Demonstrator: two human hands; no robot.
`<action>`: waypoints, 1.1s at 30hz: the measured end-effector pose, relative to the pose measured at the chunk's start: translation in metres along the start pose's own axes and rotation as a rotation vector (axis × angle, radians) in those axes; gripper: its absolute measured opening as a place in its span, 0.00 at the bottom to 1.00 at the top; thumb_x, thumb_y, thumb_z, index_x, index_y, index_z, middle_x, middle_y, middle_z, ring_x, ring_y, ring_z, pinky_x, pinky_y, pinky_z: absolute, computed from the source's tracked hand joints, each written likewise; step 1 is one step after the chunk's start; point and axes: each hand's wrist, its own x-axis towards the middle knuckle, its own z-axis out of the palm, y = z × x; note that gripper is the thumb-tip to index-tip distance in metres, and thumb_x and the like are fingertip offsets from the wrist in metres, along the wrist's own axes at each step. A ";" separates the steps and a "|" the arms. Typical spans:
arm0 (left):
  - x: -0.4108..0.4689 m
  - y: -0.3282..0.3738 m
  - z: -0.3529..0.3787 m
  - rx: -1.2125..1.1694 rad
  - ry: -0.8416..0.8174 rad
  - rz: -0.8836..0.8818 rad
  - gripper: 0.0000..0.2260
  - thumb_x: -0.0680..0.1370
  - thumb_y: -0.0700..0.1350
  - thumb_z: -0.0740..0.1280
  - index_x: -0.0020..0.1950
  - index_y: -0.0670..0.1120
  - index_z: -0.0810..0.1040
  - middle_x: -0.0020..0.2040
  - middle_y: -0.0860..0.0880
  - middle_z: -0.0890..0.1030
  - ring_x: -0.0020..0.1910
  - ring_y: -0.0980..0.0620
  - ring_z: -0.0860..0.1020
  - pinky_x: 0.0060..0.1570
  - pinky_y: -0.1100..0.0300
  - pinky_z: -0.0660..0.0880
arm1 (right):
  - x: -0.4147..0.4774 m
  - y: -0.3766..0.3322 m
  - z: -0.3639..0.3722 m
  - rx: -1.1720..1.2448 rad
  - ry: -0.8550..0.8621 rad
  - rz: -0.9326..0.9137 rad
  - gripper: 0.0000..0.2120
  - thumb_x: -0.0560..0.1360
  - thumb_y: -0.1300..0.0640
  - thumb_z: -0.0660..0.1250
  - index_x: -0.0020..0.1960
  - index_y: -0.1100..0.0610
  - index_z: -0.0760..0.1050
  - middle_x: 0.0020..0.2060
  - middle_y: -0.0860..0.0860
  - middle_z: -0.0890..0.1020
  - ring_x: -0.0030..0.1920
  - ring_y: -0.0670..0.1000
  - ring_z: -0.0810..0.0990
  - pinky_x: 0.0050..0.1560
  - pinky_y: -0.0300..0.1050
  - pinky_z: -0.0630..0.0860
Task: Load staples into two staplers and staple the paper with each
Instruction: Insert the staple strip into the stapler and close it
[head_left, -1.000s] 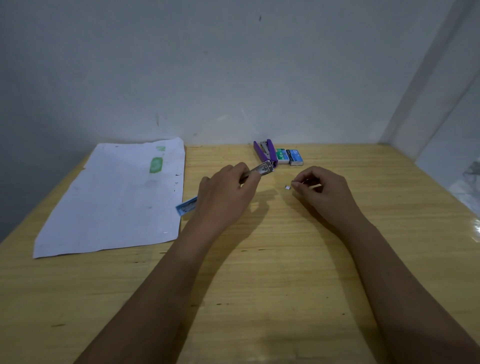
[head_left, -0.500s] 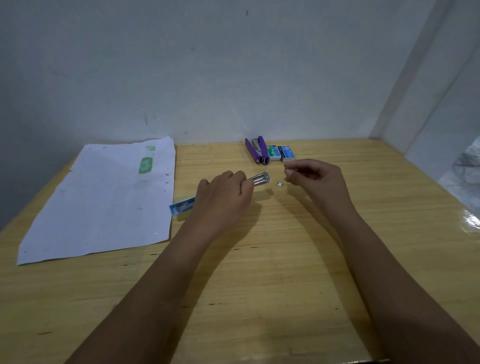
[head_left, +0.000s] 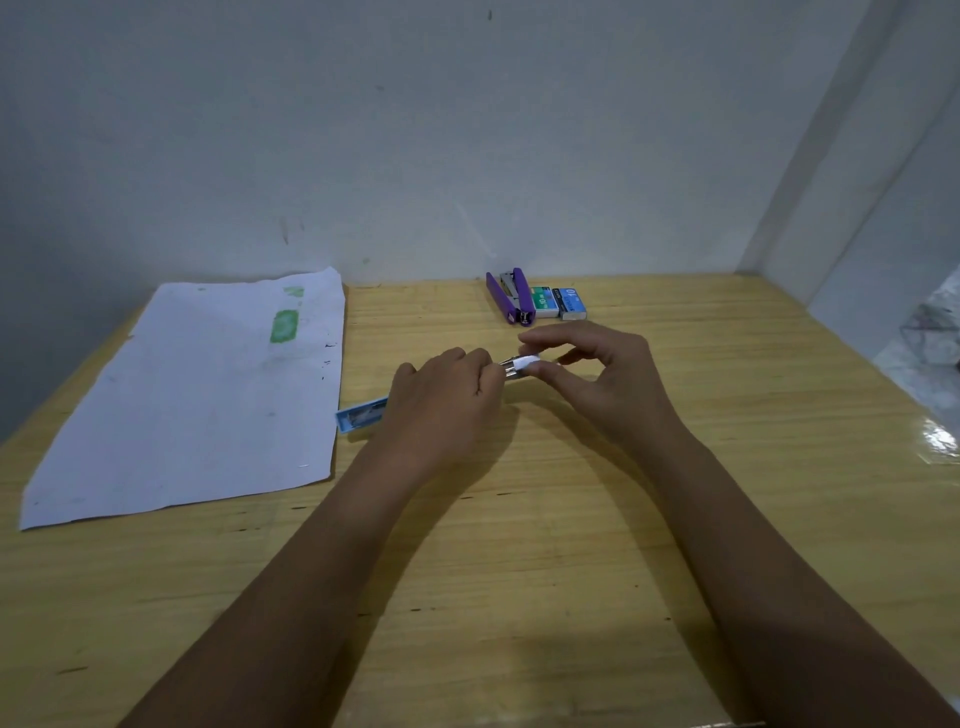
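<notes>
While my left hand (head_left: 447, 400) wraps the blue stapler (head_left: 362, 415) at mid-table, its metal staple track (head_left: 511, 366) pokes out toward my right hand (head_left: 597, 374) — thumb and forefinger pinched on a bright strip of staples (head_left: 527, 361) at the track's tip. The paper (head_left: 208, 395) lies left of the stapler. The purple stapler (head_left: 510, 296) sits open by the wall — beside two staple boxes (head_left: 561, 303).
</notes>
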 end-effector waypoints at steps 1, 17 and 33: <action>0.000 0.000 0.001 0.002 0.001 0.001 0.16 0.81 0.48 0.47 0.53 0.47 0.73 0.44 0.49 0.74 0.45 0.48 0.72 0.51 0.51 0.66 | 0.000 0.000 0.000 0.000 0.000 -0.007 0.13 0.71 0.59 0.72 0.55 0.53 0.80 0.46 0.42 0.82 0.52 0.42 0.80 0.48 0.39 0.78; -0.002 0.006 -0.004 0.007 -0.033 -0.001 0.16 0.81 0.47 0.47 0.55 0.46 0.73 0.45 0.49 0.73 0.45 0.51 0.70 0.54 0.51 0.65 | 0.000 0.001 0.003 -0.078 0.004 -0.063 0.15 0.70 0.57 0.73 0.55 0.56 0.81 0.48 0.49 0.84 0.50 0.46 0.81 0.48 0.41 0.79; -0.004 0.007 -0.005 0.017 -0.017 0.010 0.16 0.82 0.46 0.47 0.55 0.45 0.74 0.49 0.46 0.76 0.47 0.48 0.71 0.53 0.50 0.66 | -0.001 0.005 0.003 -0.229 -0.050 -0.146 0.09 0.69 0.60 0.72 0.49 0.56 0.84 0.48 0.50 0.85 0.49 0.47 0.81 0.52 0.47 0.79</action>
